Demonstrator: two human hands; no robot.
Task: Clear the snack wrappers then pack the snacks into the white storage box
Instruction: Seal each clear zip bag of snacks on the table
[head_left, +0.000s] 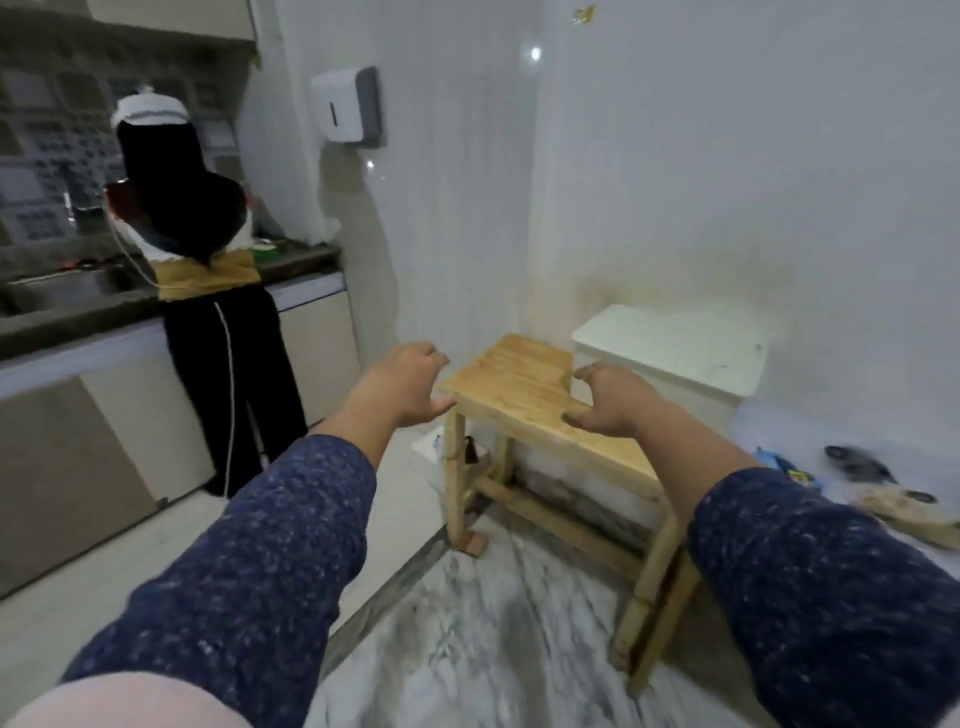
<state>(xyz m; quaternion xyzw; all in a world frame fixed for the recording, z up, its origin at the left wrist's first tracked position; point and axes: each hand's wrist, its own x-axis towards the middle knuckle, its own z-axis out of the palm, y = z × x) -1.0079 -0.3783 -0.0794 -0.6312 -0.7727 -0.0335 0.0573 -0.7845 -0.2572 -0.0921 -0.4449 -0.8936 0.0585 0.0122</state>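
— Head view: what is seen around the wooden stool (524, 387)?
— It is set in a corner, a white storage box (675, 353) just beside it against the wall; marbled floor (483, 613) is left open in front.
— And the hands?
— The left hand (402, 389) is held at the stool's left edge, fingers loosely curled, nothing grasped. The right hand (605, 402) is spread over the seat's right edge; contact cannot be told. Speckled blue sleeves (270, 545) are worn.
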